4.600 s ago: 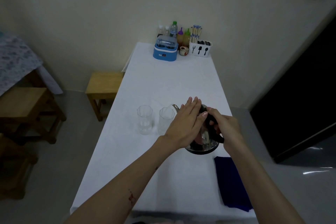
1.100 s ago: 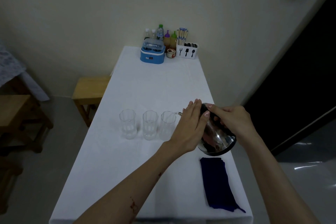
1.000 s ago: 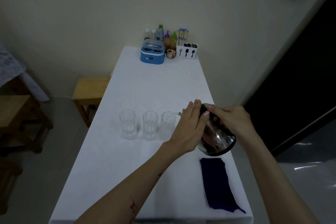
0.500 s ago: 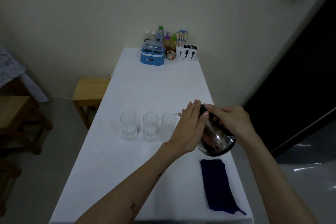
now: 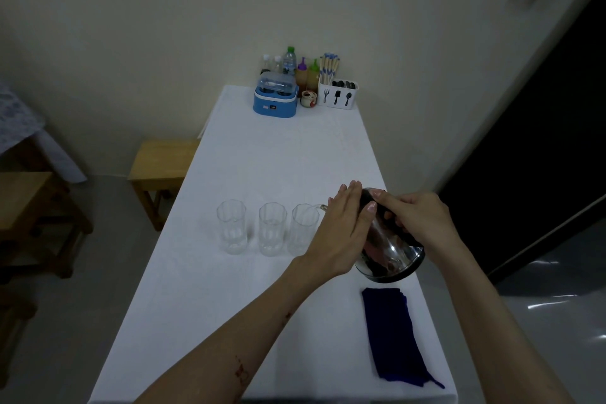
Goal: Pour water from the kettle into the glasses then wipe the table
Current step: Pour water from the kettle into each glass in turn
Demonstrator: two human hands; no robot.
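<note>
A steel kettle [image 5: 390,251] with a black top is tilted to the left, its spout over the rightmost of three clear glasses [image 5: 303,229]. My right hand [image 5: 416,218] grips its black handle. My left hand [image 5: 344,229] lies flat with straight fingers against the kettle's lid side. The middle glass [image 5: 272,229] and the left glass [image 5: 231,227] stand in a row on the white table [image 5: 262,305]. A folded dark blue cloth [image 5: 395,331] lies near the table's right front edge.
At the table's far end stand a blue appliance [image 5: 275,97], several bottles [image 5: 290,62] and a white cutlery holder [image 5: 337,93]. A wooden stool [image 5: 160,164] sits left of the table; more wooden furniture [image 5: 29,207] is further left. A dark doorway [image 5: 541,141] is at the right.
Since 4.6 s ago the kettle has been lifted and tilted toward the rightmost glass. Over the last second both hands and the kettle hold almost still.
</note>
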